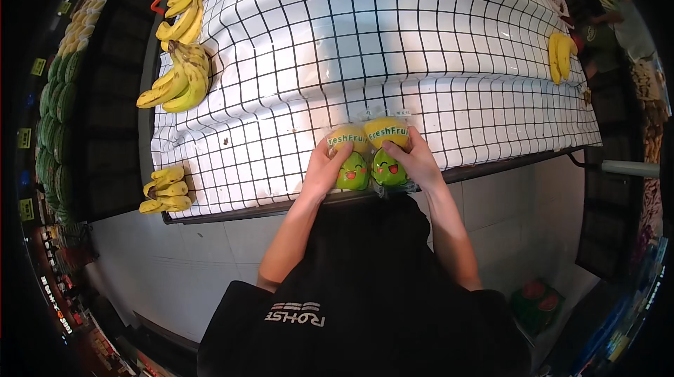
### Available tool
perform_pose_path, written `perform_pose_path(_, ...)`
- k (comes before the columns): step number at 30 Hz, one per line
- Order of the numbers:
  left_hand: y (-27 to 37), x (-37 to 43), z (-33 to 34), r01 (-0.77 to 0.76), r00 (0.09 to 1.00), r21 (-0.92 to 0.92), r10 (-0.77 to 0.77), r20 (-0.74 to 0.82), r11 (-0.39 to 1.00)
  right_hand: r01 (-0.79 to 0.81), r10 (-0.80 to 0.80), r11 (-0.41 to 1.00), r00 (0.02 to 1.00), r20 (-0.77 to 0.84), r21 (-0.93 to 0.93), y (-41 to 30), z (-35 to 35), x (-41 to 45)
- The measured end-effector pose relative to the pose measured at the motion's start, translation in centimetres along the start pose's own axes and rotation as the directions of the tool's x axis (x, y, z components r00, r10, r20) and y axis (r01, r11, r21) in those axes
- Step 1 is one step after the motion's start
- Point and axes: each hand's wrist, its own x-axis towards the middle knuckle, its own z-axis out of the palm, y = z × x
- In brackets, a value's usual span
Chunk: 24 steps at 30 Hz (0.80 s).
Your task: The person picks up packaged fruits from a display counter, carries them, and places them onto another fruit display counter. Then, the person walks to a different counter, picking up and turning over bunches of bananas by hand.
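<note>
My left hand (323,166) grips a clear printed fruit bag (359,176) by its left side, thumb lying across the front. Beside it, my right hand (423,161) is closed around the right side of a second such bag (388,172). Each bag has a smiling green cartoon face and lettering over something round and yellow, apparently fruit; the exact kind is unclear. Both bags sit side by side at the near edge of a table with a white, black-checked cloth (295,61). My fingers behind the bags are hidden.
Banana bunches lie along the table's left side, including a large bunch (181,79) and a small near-corner bunch (166,190). More bananas (562,57) rest at the right edge. Shelves of green produce (58,108) stand left. A person (600,40) is at the far right.
</note>
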Motion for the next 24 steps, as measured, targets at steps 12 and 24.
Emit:
perform_pose_path(12,-1.0,0.6,1.3,-0.085,0.979,0.176,0.115,-0.167,0.981,0.01,-0.017,0.998,0.991,0.13,0.056,1.2,-2.6,1.2)
perform_pose_path(24,-1.5,0.4,1.2,-0.088,0.966,0.137,0.118,-0.231,0.987,-0.072,0.031,0.983,0.972,0.233,0.169,0.8,-3.2,1.7)
